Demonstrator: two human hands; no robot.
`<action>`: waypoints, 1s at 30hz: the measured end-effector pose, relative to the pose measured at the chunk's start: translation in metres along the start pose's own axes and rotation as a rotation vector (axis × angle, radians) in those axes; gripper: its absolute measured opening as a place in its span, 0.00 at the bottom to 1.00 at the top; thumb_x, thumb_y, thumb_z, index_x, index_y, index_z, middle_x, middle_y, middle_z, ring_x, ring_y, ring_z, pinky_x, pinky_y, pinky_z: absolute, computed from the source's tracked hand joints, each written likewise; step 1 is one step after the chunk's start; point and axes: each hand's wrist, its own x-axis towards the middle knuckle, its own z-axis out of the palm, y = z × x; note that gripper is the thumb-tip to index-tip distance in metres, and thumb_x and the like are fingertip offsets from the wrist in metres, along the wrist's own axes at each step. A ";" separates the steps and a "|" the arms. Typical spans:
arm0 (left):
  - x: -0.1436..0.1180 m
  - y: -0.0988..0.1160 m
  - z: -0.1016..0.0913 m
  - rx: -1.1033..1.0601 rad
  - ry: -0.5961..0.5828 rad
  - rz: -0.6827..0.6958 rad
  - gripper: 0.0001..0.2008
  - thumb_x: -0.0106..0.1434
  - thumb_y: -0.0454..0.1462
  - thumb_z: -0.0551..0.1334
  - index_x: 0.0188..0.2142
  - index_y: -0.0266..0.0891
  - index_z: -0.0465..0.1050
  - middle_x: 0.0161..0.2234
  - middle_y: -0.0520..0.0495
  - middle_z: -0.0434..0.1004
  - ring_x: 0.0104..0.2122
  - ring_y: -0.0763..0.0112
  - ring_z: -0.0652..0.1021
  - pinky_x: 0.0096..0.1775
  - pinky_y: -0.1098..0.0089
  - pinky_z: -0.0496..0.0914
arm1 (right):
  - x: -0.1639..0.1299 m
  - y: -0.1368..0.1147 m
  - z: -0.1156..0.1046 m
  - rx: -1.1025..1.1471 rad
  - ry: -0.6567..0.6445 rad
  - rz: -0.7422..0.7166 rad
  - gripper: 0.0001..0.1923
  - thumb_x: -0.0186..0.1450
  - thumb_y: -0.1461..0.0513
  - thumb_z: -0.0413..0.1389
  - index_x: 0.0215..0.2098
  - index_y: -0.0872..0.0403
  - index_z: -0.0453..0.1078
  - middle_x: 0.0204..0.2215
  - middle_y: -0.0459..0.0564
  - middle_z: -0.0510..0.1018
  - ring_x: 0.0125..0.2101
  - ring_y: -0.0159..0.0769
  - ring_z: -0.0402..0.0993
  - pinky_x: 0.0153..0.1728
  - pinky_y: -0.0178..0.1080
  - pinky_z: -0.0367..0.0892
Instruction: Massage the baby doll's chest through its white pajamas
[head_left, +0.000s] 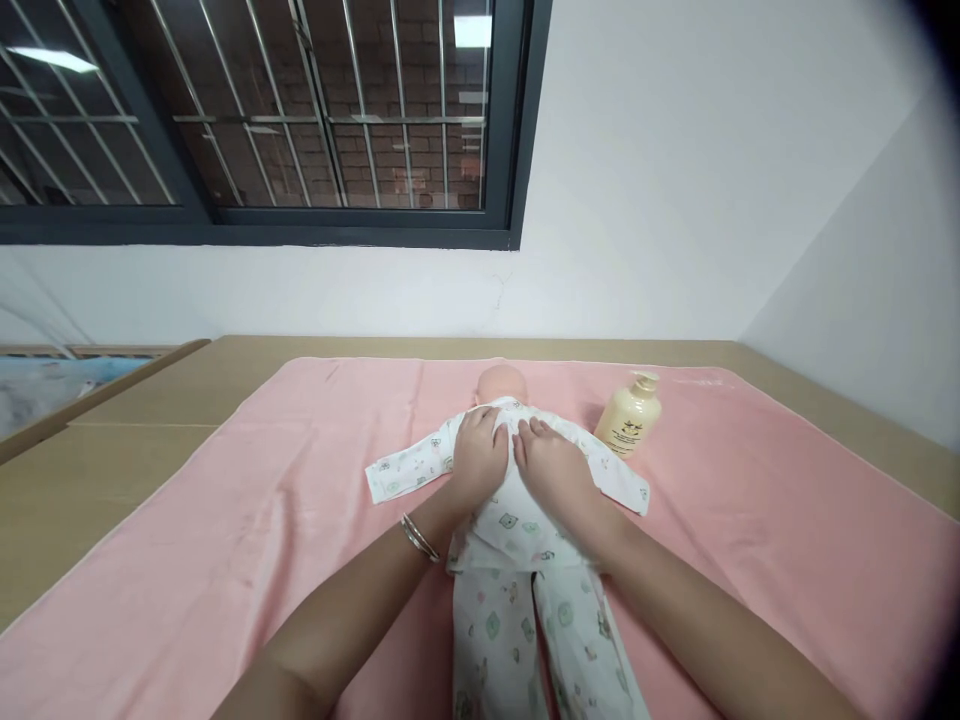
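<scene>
A baby doll [517, 520] in a white printed top and trousers lies stretched out, with its smooth head [502, 384] at the far end and its sleeves spread to both sides. My left hand [480, 455] rests flat on the left of its upper body, just below the collar, a silver bangle [420, 537] round the wrist. On the right of the same area lies my right hand [553, 462], palm down with fingers stretched forward. A narrow strip of the top shows between the two hands. Neither hand grasps anything. The doll's feet are out of view.
A pale yellow pump bottle [630, 415] stands beside the doll's right-hand sleeve. Under everything is a pink cloth [315, 480] with some creases, spread over a wooden surface [150, 410]. Behind are a white wall [637, 200] and a dark-framed window [360, 225] with metal bars.
</scene>
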 end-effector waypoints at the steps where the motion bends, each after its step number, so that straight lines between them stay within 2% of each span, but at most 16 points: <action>1: 0.004 -0.002 -0.001 0.019 -0.035 -0.018 0.18 0.66 0.37 0.51 0.52 0.34 0.69 0.52 0.38 0.73 0.54 0.58 0.71 0.57 0.58 0.64 | -0.004 -0.004 -0.002 -0.034 -0.015 -0.015 0.24 0.72 0.61 0.38 0.60 0.64 0.62 0.56 0.67 0.69 0.56 0.50 0.67 0.50 0.45 0.65; 4: 0.012 -0.007 -0.002 0.088 -0.114 -0.027 0.21 0.68 0.39 0.50 0.55 0.29 0.67 0.55 0.36 0.71 0.57 0.57 0.69 0.59 0.58 0.62 | -0.008 -0.009 -0.006 -0.032 -0.050 -0.051 0.23 0.71 0.63 0.39 0.58 0.63 0.64 0.56 0.67 0.70 0.54 0.51 0.69 0.49 0.45 0.66; 6: 0.012 -0.005 -0.003 0.155 -0.136 0.006 0.21 0.68 0.38 0.49 0.56 0.29 0.66 0.56 0.36 0.70 0.58 0.57 0.68 0.59 0.58 0.61 | -0.003 -0.006 -0.007 0.032 -0.055 -0.046 0.23 0.71 0.61 0.39 0.57 0.63 0.65 0.56 0.66 0.70 0.56 0.51 0.67 0.53 0.47 0.63; 11: -0.004 0.012 -0.004 0.411 -0.099 0.047 0.19 0.69 0.35 0.48 0.51 0.26 0.70 0.52 0.30 0.73 0.56 0.54 0.71 0.57 0.57 0.63 | 0.023 0.019 0.005 0.234 -0.087 -0.038 0.29 0.71 0.57 0.39 0.64 0.66 0.54 0.64 0.64 0.58 0.65 0.48 0.50 0.63 0.49 0.48; 14: -0.013 0.019 -0.003 0.505 -0.074 0.084 0.16 0.68 0.33 0.49 0.45 0.28 0.73 0.46 0.31 0.76 0.51 0.55 0.75 0.52 0.59 0.67 | 0.031 0.029 0.014 0.285 -0.108 -0.032 0.29 0.70 0.59 0.40 0.66 0.64 0.51 0.65 0.60 0.55 0.66 0.45 0.47 0.64 0.48 0.45; 18: -0.013 0.020 -0.006 0.495 -0.056 0.127 0.15 0.67 0.33 0.49 0.44 0.30 0.73 0.44 0.33 0.77 0.50 0.56 0.74 0.52 0.59 0.66 | 0.026 0.024 0.014 0.234 -0.071 -0.019 0.28 0.69 0.61 0.39 0.64 0.65 0.54 0.64 0.62 0.58 0.65 0.45 0.51 0.64 0.48 0.46; 21: -0.004 0.016 -0.010 0.419 -0.076 0.096 0.16 0.67 0.35 0.49 0.48 0.28 0.70 0.48 0.33 0.75 0.52 0.55 0.72 0.53 0.57 0.65 | 0.017 0.012 0.008 0.140 -0.031 -0.005 0.27 0.69 0.62 0.39 0.61 0.68 0.59 0.61 0.65 0.64 0.62 0.46 0.56 0.62 0.46 0.50; 23: 0.004 0.012 -0.011 0.357 -0.118 0.063 0.16 0.67 0.37 0.50 0.47 0.30 0.70 0.46 0.34 0.75 0.49 0.55 0.73 0.52 0.57 0.65 | 0.010 0.004 0.004 0.075 -0.009 -0.016 0.26 0.69 0.62 0.39 0.60 0.68 0.61 0.58 0.66 0.67 0.61 0.46 0.60 0.61 0.44 0.52; 26: 0.012 0.006 -0.010 0.290 -0.159 0.029 0.15 0.68 0.39 0.49 0.43 0.33 0.71 0.41 0.36 0.77 0.45 0.56 0.75 0.49 0.58 0.66 | 0.001 -0.003 -0.004 0.029 -0.009 -0.054 0.25 0.69 0.61 0.41 0.59 0.65 0.64 0.56 0.64 0.70 0.59 0.45 0.63 0.59 0.42 0.55; 30: 0.013 -0.004 0.000 0.247 -0.125 0.051 0.15 0.67 0.38 0.49 0.46 0.34 0.69 0.45 0.37 0.75 0.48 0.56 0.73 0.51 0.57 0.64 | 0.001 -0.002 -0.014 0.074 -0.034 -0.034 0.21 0.70 0.61 0.40 0.51 0.57 0.70 0.52 0.59 0.74 0.55 0.44 0.67 0.52 0.41 0.61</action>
